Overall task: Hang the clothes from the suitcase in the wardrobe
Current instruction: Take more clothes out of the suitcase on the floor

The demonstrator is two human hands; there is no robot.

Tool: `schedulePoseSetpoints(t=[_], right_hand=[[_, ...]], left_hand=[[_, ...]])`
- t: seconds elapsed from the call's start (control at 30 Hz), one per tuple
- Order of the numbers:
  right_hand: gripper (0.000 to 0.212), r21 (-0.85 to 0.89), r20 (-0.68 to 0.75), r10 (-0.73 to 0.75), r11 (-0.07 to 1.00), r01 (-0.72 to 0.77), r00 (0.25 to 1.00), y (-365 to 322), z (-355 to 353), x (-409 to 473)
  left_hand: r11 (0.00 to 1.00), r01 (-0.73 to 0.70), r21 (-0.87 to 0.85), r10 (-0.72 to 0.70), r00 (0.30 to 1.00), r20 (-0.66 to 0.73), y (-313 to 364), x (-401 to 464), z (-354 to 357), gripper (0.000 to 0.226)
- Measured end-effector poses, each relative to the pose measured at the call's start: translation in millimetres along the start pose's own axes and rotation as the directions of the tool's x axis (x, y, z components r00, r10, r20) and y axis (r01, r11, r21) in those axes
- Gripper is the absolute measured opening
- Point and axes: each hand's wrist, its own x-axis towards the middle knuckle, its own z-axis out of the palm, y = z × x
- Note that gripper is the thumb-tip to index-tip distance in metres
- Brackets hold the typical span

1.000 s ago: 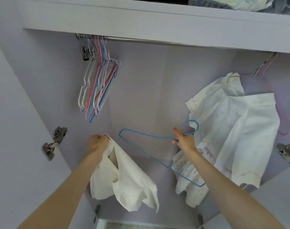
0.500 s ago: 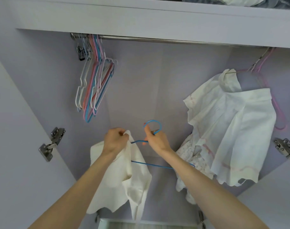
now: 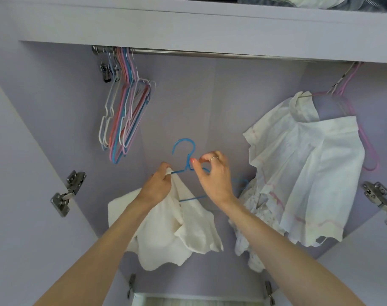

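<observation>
The left hand (image 3: pixel 157 184) grips the neck of the cream garment (image 3: pixel 179 230) against one arm of the blue hanger (image 3: pixel 186 160), while the right hand (image 3: pixel 214 173) pinches the hanger just below its hook — both held low in the wardrobe, well under the rail (image 3: pixel 210 54). To do this well, I judge the left should feed the hanger arm fully into the shoulder, then swap sides for the other — keep the hook upright, and seat both shoulders evenly before lifting toward the gap between the spare hangers (image 3: pixel 126 115) and the hung white shirt (image 3: pixel 307 168).
</observation>
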Motion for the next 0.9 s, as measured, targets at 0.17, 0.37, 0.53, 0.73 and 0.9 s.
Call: schedulePoseSetpoints(t=[0.17, 0.37, 0.53, 0.73, 0.9], right_hand=[[0.029, -0.100, 0.408, -0.118, 0.980, 0.173, 0.905, 21, -4, -37], [0.045, -0.232, 0.763, 0.110, 0.966, 0.111, 0.637, 19, 8, -57], [0.059, -0.365, 0.852, 0.208, 0.894, 0.259, 0.481, 11, 27, -43], [0.060, -0.571, 0.812, 0.405, 0.699, 0.431, 0.420, 51, 3, -39], [0.054, -0.656, 0.736, 0.474, 0.676, 0.337, 0.483, 81, -55, -21]], left_hand=[[0.962, 0.024, -0.272, -0.041, 0.997, -0.059, 11, 2, -10, 0.019], [0.919, -0.049, -0.392, -0.002, 0.992, -0.130, 23, -3, -29, 0.020], [0.876, -0.047, -0.480, -0.017, 0.991, -0.129, 31, -10, -42, 0.024], [0.907, -0.034, -0.420, -0.122, 0.933, -0.339, 15, -12, -59, 0.047], [0.945, 0.065, -0.322, -0.201, 0.890, -0.410, -4, -11, -58, 0.058]])
